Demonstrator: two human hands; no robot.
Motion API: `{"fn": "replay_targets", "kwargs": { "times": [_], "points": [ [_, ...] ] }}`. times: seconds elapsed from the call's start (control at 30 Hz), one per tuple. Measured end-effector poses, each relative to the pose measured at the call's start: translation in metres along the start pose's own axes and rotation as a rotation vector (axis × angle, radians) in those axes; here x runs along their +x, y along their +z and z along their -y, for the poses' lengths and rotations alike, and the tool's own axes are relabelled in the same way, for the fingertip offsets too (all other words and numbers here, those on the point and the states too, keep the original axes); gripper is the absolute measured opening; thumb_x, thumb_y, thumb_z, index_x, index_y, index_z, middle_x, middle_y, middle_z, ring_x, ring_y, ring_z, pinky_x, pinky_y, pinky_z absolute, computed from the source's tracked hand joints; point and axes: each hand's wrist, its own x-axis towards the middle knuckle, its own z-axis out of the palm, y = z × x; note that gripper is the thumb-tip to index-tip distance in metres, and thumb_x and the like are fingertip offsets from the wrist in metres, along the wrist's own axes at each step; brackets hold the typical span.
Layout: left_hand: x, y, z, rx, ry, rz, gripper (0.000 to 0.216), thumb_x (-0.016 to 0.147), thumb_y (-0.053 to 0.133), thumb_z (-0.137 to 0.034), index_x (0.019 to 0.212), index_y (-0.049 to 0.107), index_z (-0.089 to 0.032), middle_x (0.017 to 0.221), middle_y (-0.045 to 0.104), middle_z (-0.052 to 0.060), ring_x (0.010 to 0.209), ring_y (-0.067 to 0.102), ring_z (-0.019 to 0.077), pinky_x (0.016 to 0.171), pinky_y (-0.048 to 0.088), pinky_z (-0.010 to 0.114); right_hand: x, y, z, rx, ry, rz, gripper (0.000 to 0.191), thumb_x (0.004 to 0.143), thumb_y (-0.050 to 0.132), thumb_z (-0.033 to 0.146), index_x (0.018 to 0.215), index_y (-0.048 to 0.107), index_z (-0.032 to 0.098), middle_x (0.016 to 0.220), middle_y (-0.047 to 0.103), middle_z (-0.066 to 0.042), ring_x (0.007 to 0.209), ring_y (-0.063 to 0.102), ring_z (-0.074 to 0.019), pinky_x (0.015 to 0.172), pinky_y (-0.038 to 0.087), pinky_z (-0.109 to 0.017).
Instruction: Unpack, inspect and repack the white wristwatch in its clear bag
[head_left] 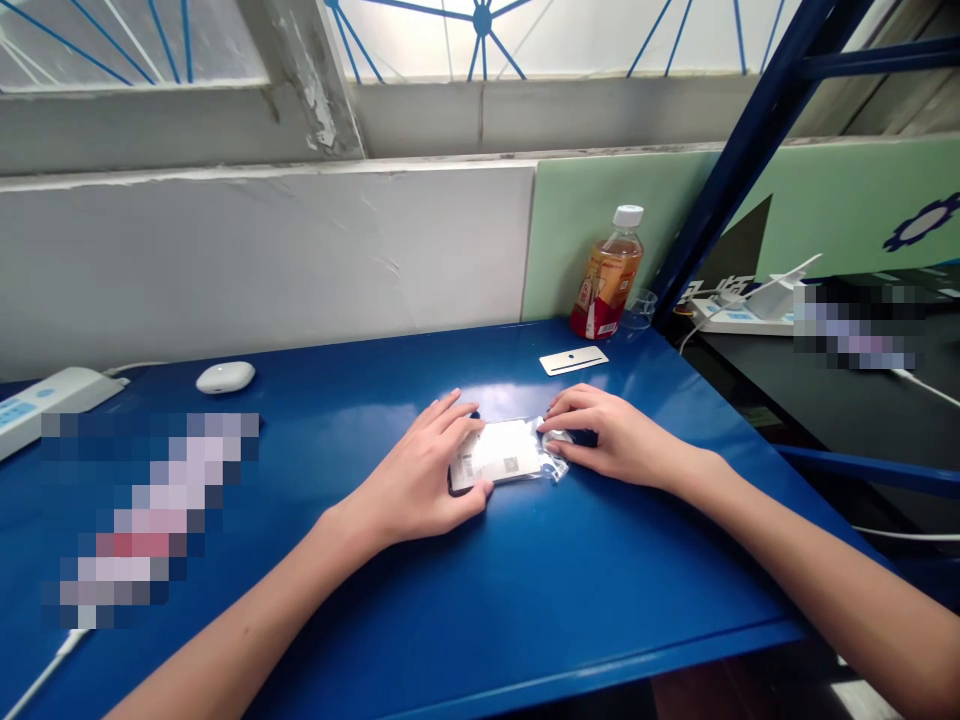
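Observation:
A small flat white packet point(501, 452) in clear plastic wrap, with printed labels, lies on the blue table point(525, 590). My left hand point(424, 476) rests on its left end, thumb under the near edge and fingers curved over the top, gripping it. My right hand point(609, 432) presses on the crinkled plastic at the packet's right end with its fingertips together. A dark object lies under the packet and is mostly hidden.
A white card point(574, 360) lies behind the hands. A bottle of amber drink point(609, 276) stands at the back right beside a blue shelf post point(750, 140). A white oval case point(225, 377) and a white power strip point(45, 400) sit at the left.

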Motion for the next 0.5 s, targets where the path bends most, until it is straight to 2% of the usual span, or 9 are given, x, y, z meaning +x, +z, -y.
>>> {"fn": "replay_targets", "kwargs": {
  "times": [0.13,0.2,0.3,0.5],
  "points": [
    [0.003,0.004,0.000,0.003,-0.068,0.026,0.071,0.085,0.062,-0.059,0.139,0.049,-0.014,0.153,0.041,0.019,0.148,0.021,0.0394,0.115,0.031,0.058,0.000,0.000,0.003,-0.038,-0.017,0.024,0.029,0.090,0.065,0.037,0.113,0.073,0.021,0.106,0.067,-0.011,0.105,0.061,-0.0274,0.090,0.054,-0.043],
    [0.004,0.006,0.001,-0.003,-0.074,0.049,0.073,0.086,0.060,-0.063,0.139,0.050,-0.015,0.154,0.040,0.018,0.149,0.020,0.0392,0.115,0.032,0.058,0.000,0.000,0.004,-0.060,-0.025,0.014,0.032,0.088,0.068,0.040,0.112,0.074,0.020,0.106,0.066,-0.012,0.107,0.059,-0.0286,0.091,0.053,-0.045],
    [0.005,0.008,0.002,-0.014,-0.049,0.041,0.062,0.089,0.058,-0.060,0.134,0.055,-0.017,0.152,0.044,0.015,0.149,0.021,0.0377,0.116,0.031,0.057,0.001,0.002,0.005,-0.066,-0.033,-0.024,0.029,0.085,0.072,0.039,0.108,0.075,0.022,0.107,0.065,-0.011,0.110,0.056,-0.0300,0.093,0.052,-0.047],
    [0.006,0.010,0.000,-0.013,0.030,-0.006,0.054,0.094,0.057,-0.050,0.136,0.050,-0.016,0.143,0.053,0.014,0.146,0.031,0.0329,0.119,0.027,0.054,0.001,0.014,0.003,0.068,-0.036,-0.088,0.022,0.084,0.073,0.029,0.105,0.075,0.021,0.121,0.064,-0.012,0.123,0.052,-0.0308,0.102,0.048,-0.051]
  ]
}}
